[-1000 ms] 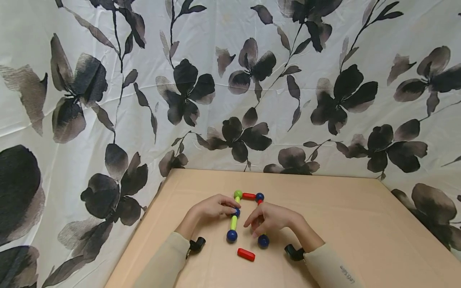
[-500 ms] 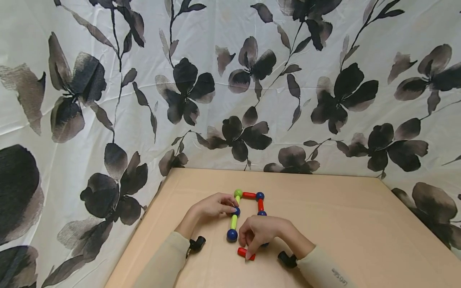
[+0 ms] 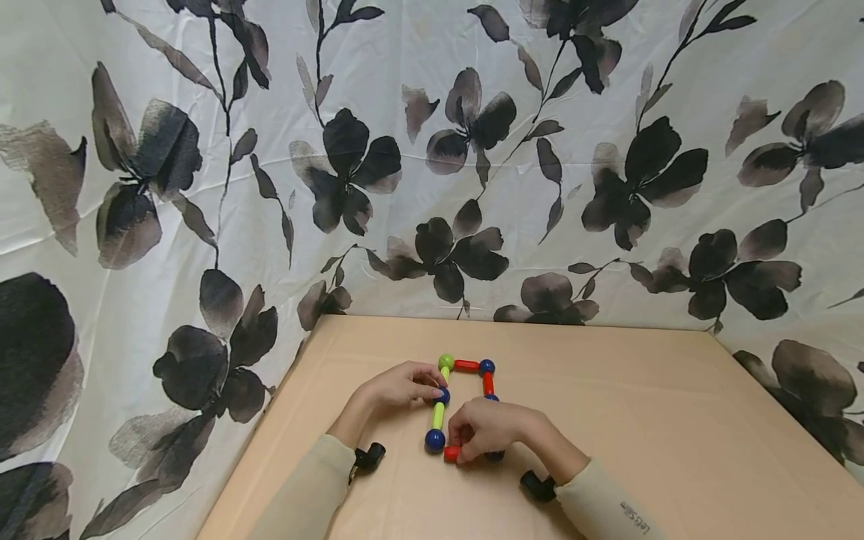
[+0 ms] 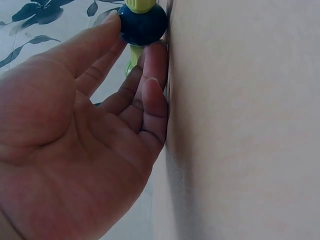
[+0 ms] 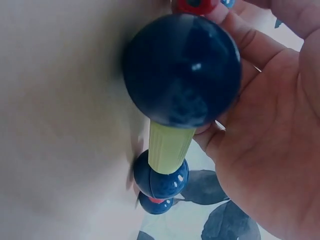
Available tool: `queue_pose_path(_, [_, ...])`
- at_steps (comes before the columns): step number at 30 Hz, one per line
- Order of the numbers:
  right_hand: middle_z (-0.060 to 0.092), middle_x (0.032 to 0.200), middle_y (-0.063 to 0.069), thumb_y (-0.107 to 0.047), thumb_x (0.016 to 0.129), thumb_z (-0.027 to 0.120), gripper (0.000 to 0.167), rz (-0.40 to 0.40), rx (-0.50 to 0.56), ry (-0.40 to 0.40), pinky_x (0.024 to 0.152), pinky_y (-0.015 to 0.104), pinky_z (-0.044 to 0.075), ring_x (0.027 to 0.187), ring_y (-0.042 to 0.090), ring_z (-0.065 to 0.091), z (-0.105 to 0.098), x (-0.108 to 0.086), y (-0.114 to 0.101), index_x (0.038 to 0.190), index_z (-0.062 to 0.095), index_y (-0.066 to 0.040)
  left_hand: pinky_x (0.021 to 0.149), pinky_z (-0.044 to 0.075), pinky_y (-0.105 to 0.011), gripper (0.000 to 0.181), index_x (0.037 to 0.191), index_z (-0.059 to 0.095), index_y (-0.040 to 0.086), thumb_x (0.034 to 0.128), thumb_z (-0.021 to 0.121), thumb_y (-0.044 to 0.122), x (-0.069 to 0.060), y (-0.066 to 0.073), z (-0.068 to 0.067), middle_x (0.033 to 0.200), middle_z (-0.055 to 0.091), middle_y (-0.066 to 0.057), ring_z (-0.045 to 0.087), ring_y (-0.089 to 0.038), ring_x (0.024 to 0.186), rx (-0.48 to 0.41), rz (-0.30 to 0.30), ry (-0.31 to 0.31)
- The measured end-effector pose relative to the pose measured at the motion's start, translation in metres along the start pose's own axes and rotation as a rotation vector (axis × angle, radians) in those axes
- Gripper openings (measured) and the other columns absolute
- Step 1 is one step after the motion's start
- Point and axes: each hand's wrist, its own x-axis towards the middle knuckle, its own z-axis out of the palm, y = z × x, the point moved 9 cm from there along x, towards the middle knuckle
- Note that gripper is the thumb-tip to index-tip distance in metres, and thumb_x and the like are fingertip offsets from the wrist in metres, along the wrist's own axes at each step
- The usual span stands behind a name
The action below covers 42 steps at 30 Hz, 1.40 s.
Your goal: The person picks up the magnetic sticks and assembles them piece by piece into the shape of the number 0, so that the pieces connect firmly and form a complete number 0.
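Note:
A frame of ball-and-rod construction pieces lies on the table, with a green ball at its far left corner. Thumb and fingers of my left hand hold the middle blue ball of the left side, where yellow-green rods meet. My right hand pinches a short red rod. That rod lies beside the near left blue ball; whether they touch I cannot tell. The near right blue ball is under my right hand, mostly hidden in the head view, with a yellow-green rod behind it.
A far red rod links the green ball to a far blue ball. Another red rod runs down the right side. The tan table ends at a floral cloth behind.
My right hand came down toward the loose red rod, took hold of it and moved it up near the left near blue ball. My left hand stayed in place.

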Motion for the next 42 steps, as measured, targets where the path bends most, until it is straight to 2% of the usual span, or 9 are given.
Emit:
queue_pose_path(10, [0.061, 0.073, -0.012, -0.019, 0.091, 0.079, 0.008, -0.006, 0.029, 0.064, 0.063, 0.019, 0.044, 0.066, 0.001, 0.053, -0.011, -0.001, 0.002, 0.088, 0.072, -0.018, 0.080, 0.046, -0.035, 0.017, 0.117, 0.071, 0.012, 0.1021, 0.068, 0.020, 0.001, 0.000, 0.001, 0.106, 0.073, -0.004, 0.061, -0.020, 0.091, 0.009, 0.006, -0.004])
queue_pose_path(16, [0.063, 0.072, -0.012, -0.020, 0.090, 0.081, 0.010, 0.006, 0.024, 0.062, 0.063, 0.019, 0.044, 0.065, 0.001, 0.054, -0.010, -0.002, 0.005, 0.087, 0.072, -0.019, 0.080, 0.046, -0.034, 0.017, 0.116, 0.072, 0.015, 0.1012, 0.069, 0.023, 0.000, 0.001, 0.001, 0.103, 0.073, 0.000, 0.062, -0.019, 0.091, 0.028, -0.002, 0.002])
queue_pose_path(25, [0.062, 0.070, -0.010, -0.020, 0.089, 0.083, 0.010, 0.041, 0.072, 0.032, 0.062, 0.019, 0.041, 0.065, 0.004, 0.053, -0.011, -0.006, 0.009, 0.088, 0.075, -0.014, 0.082, 0.048, -0.033, 0.015, 0.114, 0.073, 0.019, 0.1012, 0.069, 0.024, -0.001, 0.003, 0.003, 0.102, 0.071, 0.002, 0.061, -0.019, 0.091, 0.043, -0.019, 0.007])
queue_pose_path(31, [0.063, 0.074, -0.011, -0.023, 0.090, 0.082, 0.009, 0.035, 0.069, 0.027, 0.065, 0.021, 0.045, 0.069, 0.004, 0.054, -0.015, -0.008, 0.012, 0.091, 0.076, -0.017, 0.085, 0.049, -0.036, 0.014, 0.114, 0.073, 0.017, 0.1013, 0.069, 0.023, 0.000, 0.006, 0.004, 0.104, 0.072, 0.001, 0.062, -0.020, 0.093, 0.046, -0.012, 0.005])
queue_pose_path(33, [0.064, 0.077, -0.010, -0.026, 0.092, 0.081, 0.008, 0.038, 0.055, 0.061, 0.066, 0.022, 0.046, 0.071, 0.005, 0.055, -0.021, -0.010, 0.015, 0.093, 0.076, -0.020, 0.085, 0.049, -0.036, 0.014, 0.114, 0.072, 0.017, 0.1014, 0.069, 0.023, 0.000, 0.007, 0.004, 0.104, 0.072, 0.001, 0.062, -0.020, 0.093, 0.049, -0.012, 0.007])
queue_pose_path(36, [0.066, 0.083, -0.007, -0.030, 0.095, 0.077, 0.008, 0.080, 0.034, 0.155, 0.069, 0.027, 0.048, 0.077, 0.010, 0.057, -0.038, -0.015, 0.028, 0.098, 0.075, -0.023, 0.086, 0.049, -0.036, 0.014, 0.114, 0.072, 0.018, 0.1018, 0.068, 0.023, -0.001, 0.008, 0.004, 0.105, 0.073, 0.002, 0.063, -0.021, 0.094, 0.053, -0.017, 0.010])
queue_pose_path(39, [0.068, 0.089, -0.003, -0.030, 0.097, 0.074, 0.015, 0.132, 0.032, 0.244, 0.072, 0.031, 0.049, 0.082, 0.015, 0.059, -0.055, -0.021, 0.047, 0.107, 0.076, -0.019, 0.086, 0.050, -0.035, 0.015, 0.115, 0.072, 0.018, 0.1019, 0.068, 0.024, -0.001, 0.008, 0.004, 0.106, 0.073, 0.002, 0.064, -0.021, 0.095, 0.063, -0.025, 0.010])
queue_pose_path(42, [0.068, 0.094, 0.001, -0.029, 0.098, 0.073, 0.025, 0.156, 0.066, 0.281, 0.074, 0.034, 0.048, 0.087, 0.020, 0.057, -0.063, -0.024, 0.069, 0.118, 0.076, -0.014, 0.085, 0.049, -0.035, 0.019, 0.118, 0.073, 0.016, 0.1020, 0.068, 0.025, -0.001, 0.008, 0.004, 0.107, 0.072, 0.002, 0.063, -0.021, 0.095, 0.070, -0.033, 0.006])
